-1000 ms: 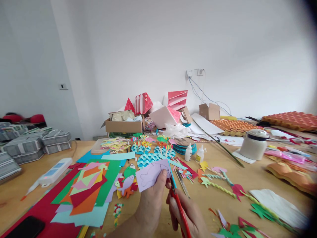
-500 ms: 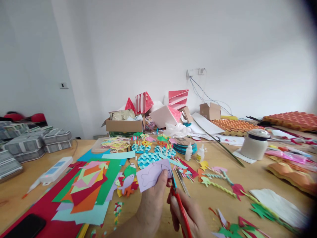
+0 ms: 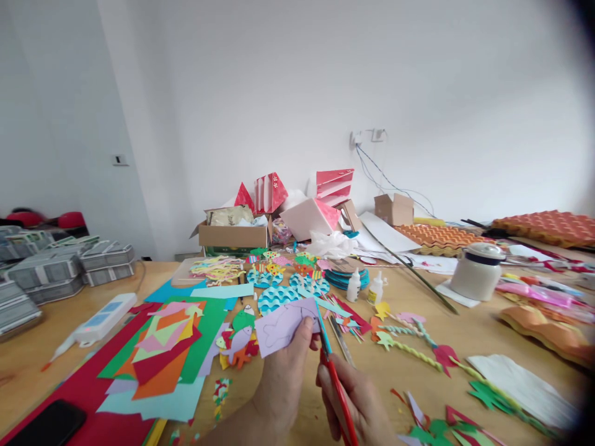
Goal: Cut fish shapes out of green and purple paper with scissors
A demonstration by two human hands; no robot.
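A piece of lilac paper with a fish outline drawn on it is pinched in my left hand, thumb on top. My right hand is wrapped round red-handled scissors. Their blades point up and away and lie along the paper's right edge. Left of my left hand lie cut-out paper fish in lilac, green and other colours. Wavy blue paper discs sit just beyond the lilac sheet.
Coloured paper sheets are stacked at left, near a glue gun and a phone. Two glue bottles stand beyond my hands. Twisted paper garlands, scraps and a lidded jar are at right.
The scissors' blades have shifted slightly left, onto the paper's right edge, and look a little more upright. The lilac paper has moved slightly left and up with my left hand.
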